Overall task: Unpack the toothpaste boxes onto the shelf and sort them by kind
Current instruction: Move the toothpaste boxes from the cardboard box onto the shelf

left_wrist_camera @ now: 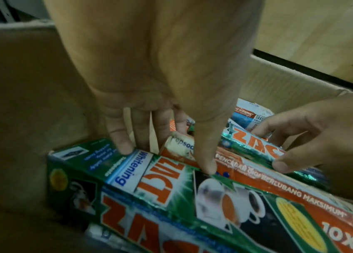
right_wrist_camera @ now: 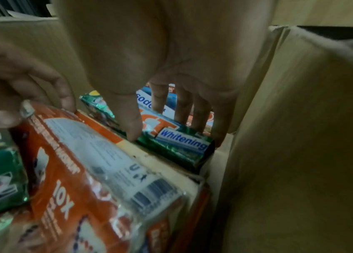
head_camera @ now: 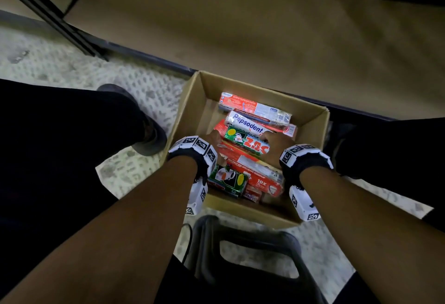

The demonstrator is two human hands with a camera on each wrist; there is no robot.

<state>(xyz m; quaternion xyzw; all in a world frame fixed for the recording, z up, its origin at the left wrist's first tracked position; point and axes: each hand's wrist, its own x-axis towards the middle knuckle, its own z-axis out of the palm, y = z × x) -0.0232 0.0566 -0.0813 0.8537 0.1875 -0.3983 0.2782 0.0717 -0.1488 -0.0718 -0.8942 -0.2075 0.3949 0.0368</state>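
Observation:
An open cardboard carton (head_camera: 310, 111) on the floor holds several toothpaste boxes. My right hand (head_camera: 269, 144) reaches in and pinches a green Zact box (head_camera: 243, 141) lying across the middle, thumb on the near side and fingers behind it (right_wrist_camera: 182, 143). My left hand (head_camera: 212, 140) is at the carton's left side. Its fingers go down behind the end of a red-orange Pepsodent box (left_wrist_camera: 279, 184) and its thumb presses that box's near edge. The little finger touches a second green Zact box (left_wrist_camera: 171, 196) at the near left. White and red Pepsodent boxes (head_camera: 252, 108) lie at the far end.
A tan shelf board (head_camera: 240, 26) with a dark front edge runs just beyond the carton. A black stool (head_camera: 240, 243) stands under me, against the carton's near side. My shoe (head_camera: 144, 130) is left of the carton, and a black metal leg (head_camera: 48, 10) rises at far left.

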